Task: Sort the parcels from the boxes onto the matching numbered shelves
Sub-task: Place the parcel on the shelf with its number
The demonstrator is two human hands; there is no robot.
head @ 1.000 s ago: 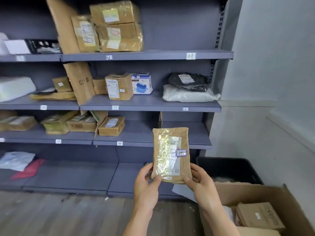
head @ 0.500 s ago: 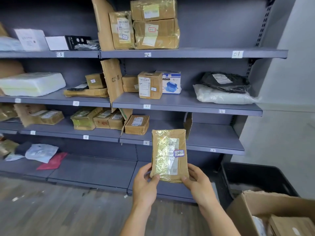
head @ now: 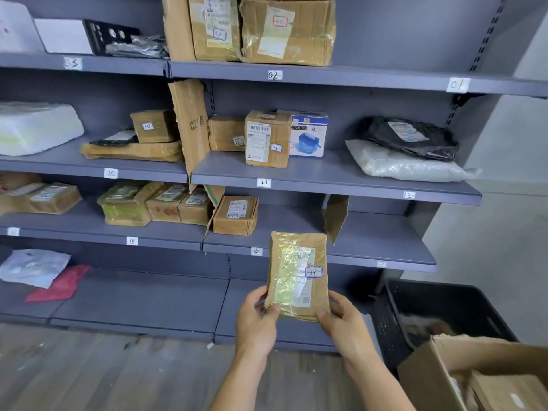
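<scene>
I hold a flat brown parcel (head: 298, 271) upright with both hands, its label marked 14 facing me. My left hand (head: 257, 320) pinches its lower left corner and my right hand (head: 341, 317) grips its lower right corner. The parcel is in front of the third shelf board, just right of the shelf tag 14 (head: 256, 251). One brown box (head: 235, 215) sits in that section of the shelf (head: 296, 223). A torn cardboard divider (head: 336, 216) stands to its right, before tag 13 (head: 381, 264).
Grey shelves carry tags 02, 01, 10, 11, 12 and 15 with parcels on them. A black crate (head: 439, 312) stands on the floor at the right. An open cardboard box (head: 474, 378) with more parcels is at the lower right corner.
The view has swung left and moved closer to the shelves. The parcel stays upright in both hands, now nearer the shelf tagged 14.
</scene>
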